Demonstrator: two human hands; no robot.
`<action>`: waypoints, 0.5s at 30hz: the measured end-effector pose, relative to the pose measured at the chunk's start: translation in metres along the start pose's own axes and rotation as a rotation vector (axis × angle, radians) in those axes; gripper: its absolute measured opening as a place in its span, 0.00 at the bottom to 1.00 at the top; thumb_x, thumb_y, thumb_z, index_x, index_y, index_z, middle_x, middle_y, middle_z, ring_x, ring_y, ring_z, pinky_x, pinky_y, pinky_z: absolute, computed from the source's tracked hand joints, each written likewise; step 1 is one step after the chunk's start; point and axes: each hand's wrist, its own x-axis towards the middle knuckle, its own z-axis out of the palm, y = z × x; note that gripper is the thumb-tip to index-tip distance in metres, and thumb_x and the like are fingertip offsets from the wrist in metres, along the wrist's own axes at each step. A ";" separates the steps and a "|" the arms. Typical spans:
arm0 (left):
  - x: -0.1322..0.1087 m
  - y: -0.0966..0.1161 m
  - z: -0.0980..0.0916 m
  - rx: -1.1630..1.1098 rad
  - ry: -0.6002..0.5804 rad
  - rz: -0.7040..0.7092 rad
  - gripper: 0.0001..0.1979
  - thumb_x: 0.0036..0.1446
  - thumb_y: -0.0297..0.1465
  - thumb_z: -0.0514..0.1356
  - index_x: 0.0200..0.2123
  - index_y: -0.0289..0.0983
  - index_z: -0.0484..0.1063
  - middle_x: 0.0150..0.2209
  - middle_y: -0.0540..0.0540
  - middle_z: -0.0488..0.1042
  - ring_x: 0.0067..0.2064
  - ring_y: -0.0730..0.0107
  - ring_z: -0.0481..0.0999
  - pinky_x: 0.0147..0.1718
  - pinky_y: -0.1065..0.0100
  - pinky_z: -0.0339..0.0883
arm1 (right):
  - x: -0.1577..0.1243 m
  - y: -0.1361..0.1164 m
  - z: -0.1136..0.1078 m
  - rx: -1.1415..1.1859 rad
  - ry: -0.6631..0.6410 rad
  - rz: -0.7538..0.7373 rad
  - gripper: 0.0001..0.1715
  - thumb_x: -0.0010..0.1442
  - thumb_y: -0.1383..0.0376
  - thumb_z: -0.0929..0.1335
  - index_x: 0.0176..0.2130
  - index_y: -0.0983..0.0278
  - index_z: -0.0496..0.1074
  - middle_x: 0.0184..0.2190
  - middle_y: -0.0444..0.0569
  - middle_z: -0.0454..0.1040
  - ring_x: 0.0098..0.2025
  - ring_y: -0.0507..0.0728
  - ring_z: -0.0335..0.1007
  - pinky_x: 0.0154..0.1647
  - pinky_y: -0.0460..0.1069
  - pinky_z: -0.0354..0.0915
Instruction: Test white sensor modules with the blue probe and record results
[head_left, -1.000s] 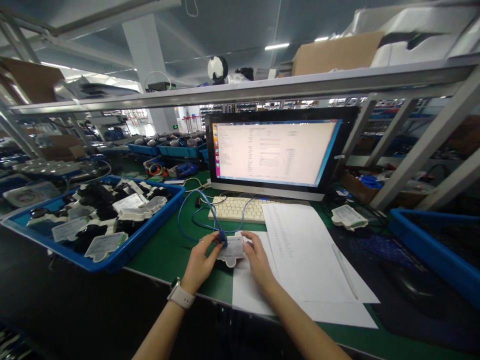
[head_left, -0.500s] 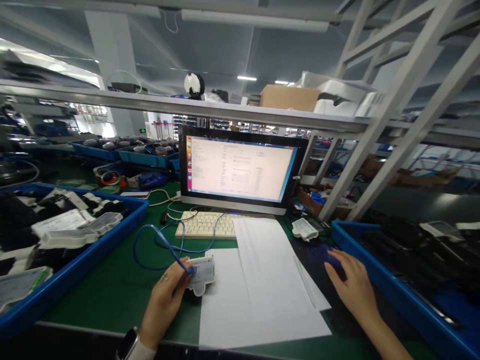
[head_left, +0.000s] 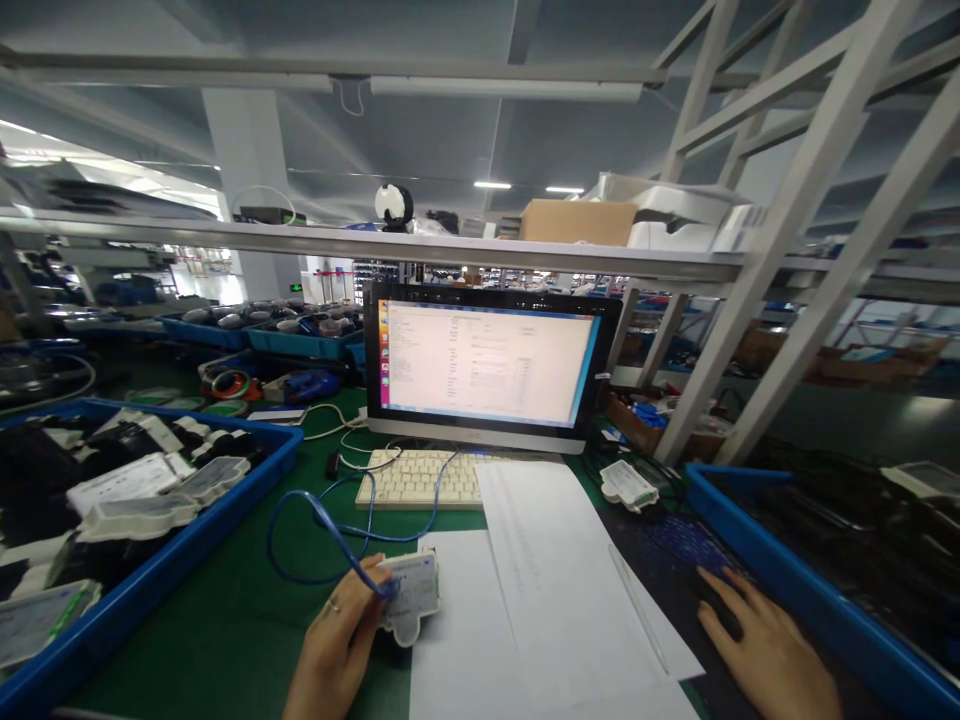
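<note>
Head view, only one: left hand [head_left: 334, 635] had a narrow pinch on the left edge of a white module [head_left: 411, 590], over the left edge of the white papers [head_left: 555, 570]. Couldn't tell if the module's underside touched anything. Blue cable [head_left: 324, 513] ran down to its face by the fingers; exact joint too small to read. Right hand [head_left: 769, 635] lay over the black mouse [head_left: 722, 606], fingers loosely spread; couldn't tell if it was gripping.

Handling, my read: module looked light, with a stiff plastic shell, probably a bit slick. Green strip on its right edge looked like exposed board, so likely the fragile spot. Best hold seemed to be the pale side walls, clear of that strip. Cable looked springy, likely to tug the module round if let loose.

Containers: left blue bin [head_left: 187, 545] was heaped with white housings, black parts and similar clear-faced modules, some tilted on others. Right blue bin [head_left: 795, 580] held dark parts, too dim to identify, plus a pale-edged piece near the far side. Bins at the back [head_left: 304, 343] carried white and dark rounded parts. Another similar module [head_left: 628, 485] sat outside the bins, right of the papers.
</note>
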 end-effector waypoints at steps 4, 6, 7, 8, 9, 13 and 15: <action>0.002 0.001 0.000 0.005 0.024 0.026 0.12 0.60 0.29 0.53 0.47 0.40 0.68 0.46 0.44 0.74 0.47 0.66 0.75 0.48 0.68 0.67 | 0.000 0.003 0.003 0.012 -0.038 -0.006 0.31 0.57 0.51 0.55 0.45 0.66 0.73 0.43 0.58 0.72 0.44 0.67 0.68 0.44 0.60 0.67; 0.003 0.001 -0.001 0.009 0.019 0.034 0.12 0.60 0.29 0.53 0.47 0.40 0.68 0.47 0.44 0.74 0.48 0.66 0.74 0.49 0.69 0.67 | 0.001 0.003 0.003 0.013 -0.064 0.008 0.31 0.57 0.52 0.55 0.46 0.67 0.72 0.44 0.58 0.72 0.45 0.66 0.68 0.45 0.59 0.66; 0.003 0.001 -0.001 0.010 0.013 0.034 0.12 0.61 0.29 0.53 0.47 0.39 0.68 0.47 0.44 0.74 0.48 0.66 0.74 0.49 0.68 0.67 | 0.001 0.002 0.003 0.013 -0.074 0.014 0.30 0.57 0.52 0.55 0.46 0.67 0.72 0.45 0.58 0.71 0.46 0.66 0.67 0.46 0.59 0.66; 0.002 0.000 -0.001 0.010 0.008 0.034 0.12 0.61 0.29 0.53 0.47 0.39 0.68 0.47 0.44 0.74 0.48 0.66 0.74 0.49 0.68 0.67 | 0.002 0.002 0.002 0.013 -0.080 0.020 0.30 0.57 0.52 0.55 0.46 0.67 0.71 0.45 0.57 0.71 0.46 0.66 0.67 0.47 0.59 0.65; 0.002 0.000 -0.001 0.009 0.006 0.031 0.12 0.61 0.29 0.53 0.47 0.39 0.68 0.47 0.44 0.74 0.48 0.66 0.74 0.49 0.68 0.67 | 0.002 0.001 0.001 0.012 -0.081 0.024 0.30 0.57 0.52 0.55 0.46 0.66 0.71 0.45 0.57 0.71 0.47 0.66 0.67 0.47 0.59 0.65; 0.002 0.000 0.000 0.001 0.018 0.040 0.12 0.61 0.30 0.53 0.47 0.39 0.68 0.47 0.44 0.74 0.48 0.66 0.74 0.48 0.69 0.67 | 0.002 -0.002 -0.001 0.008 -0.080 0.016 0.29 0.57 0.53 0.55 0.46 0.65 0.71 0.45 0.57 0.71 0.46 0.65 0.67 0.47 0.58 0.65; 0.002 0.000 0.000 -0.002 0.015 0.038 0.12 0.61 0.29 0.53 0.48 0.39 0.68 0.47 0.44 0.74 0.48 0.66 0.74 0.48 0.69 0.67 | 0.003 -0.002 -0.001 0.002 -0.073 0.005 0.29 0.57 0.53 0.55 0.46 0.65 0.71 0.45 0.57 0.71 0.46 0.65 0.67 0.47 0.58 0.65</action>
